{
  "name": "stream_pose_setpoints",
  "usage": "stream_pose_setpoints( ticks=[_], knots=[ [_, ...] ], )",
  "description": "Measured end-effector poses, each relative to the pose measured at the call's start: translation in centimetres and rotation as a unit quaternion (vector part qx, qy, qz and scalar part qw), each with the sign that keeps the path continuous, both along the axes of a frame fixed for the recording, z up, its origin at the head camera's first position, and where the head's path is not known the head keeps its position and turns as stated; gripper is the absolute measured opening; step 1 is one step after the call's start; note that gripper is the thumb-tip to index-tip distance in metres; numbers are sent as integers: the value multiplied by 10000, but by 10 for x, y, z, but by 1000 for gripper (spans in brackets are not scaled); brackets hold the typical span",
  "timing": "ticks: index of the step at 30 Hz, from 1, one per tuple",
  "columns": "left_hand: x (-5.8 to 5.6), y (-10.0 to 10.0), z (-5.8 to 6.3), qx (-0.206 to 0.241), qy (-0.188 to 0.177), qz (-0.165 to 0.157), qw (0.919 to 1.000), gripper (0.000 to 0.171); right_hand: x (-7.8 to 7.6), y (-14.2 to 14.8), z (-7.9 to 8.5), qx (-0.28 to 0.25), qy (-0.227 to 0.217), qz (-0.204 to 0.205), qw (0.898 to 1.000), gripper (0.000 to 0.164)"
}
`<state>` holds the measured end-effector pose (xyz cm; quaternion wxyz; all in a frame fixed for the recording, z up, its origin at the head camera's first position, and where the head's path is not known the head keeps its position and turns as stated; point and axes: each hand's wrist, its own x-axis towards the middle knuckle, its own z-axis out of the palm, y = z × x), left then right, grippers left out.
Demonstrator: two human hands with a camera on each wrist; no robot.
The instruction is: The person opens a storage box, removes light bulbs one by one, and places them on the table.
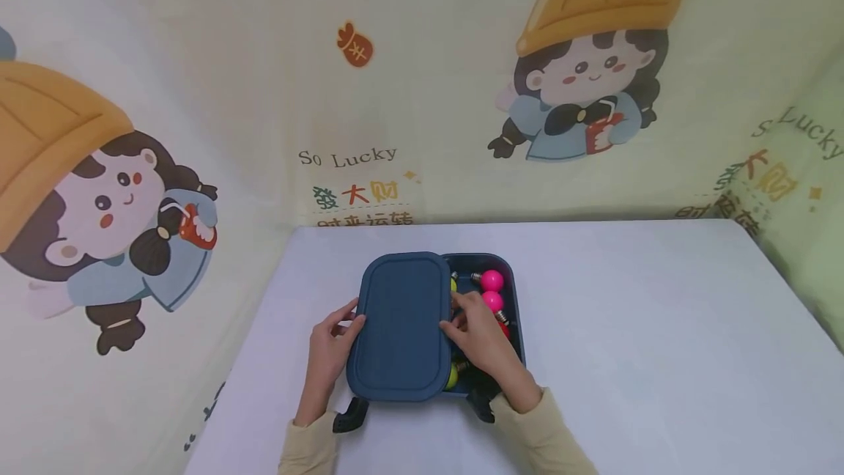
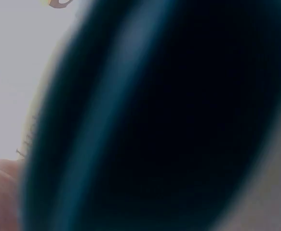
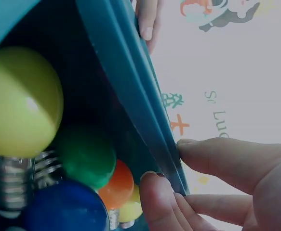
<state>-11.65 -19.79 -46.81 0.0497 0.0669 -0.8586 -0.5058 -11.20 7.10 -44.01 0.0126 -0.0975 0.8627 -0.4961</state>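
A dark blue lid is held between both hands, covering the left part of a dark blue box. My left hand grips the lid's left edge. At the opposite edge, my right hand pinches the rim between thumb and fingers. Coloured light bulbs lie inside the box, among them a pink bulb. The right wrist view shows a yellow bulb, a green bulb, a blue bulb and an orange bulb under the raised lid. The lid hides the box's left side.
Box and lid are at the front middle of a white table. Black straps hang at both wrists. A printed cloth with cartoon figures rises behind the table and along its sides.
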Motion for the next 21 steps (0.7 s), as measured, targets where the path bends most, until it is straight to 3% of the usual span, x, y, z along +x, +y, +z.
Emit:
stream_pose_setpoints(
  ticks=[21],
  knots=[
    [3,-17,-15,-142,-178,261,9994,43,-3,-18,2,-120,-304,370,9988,51]
  ],
)
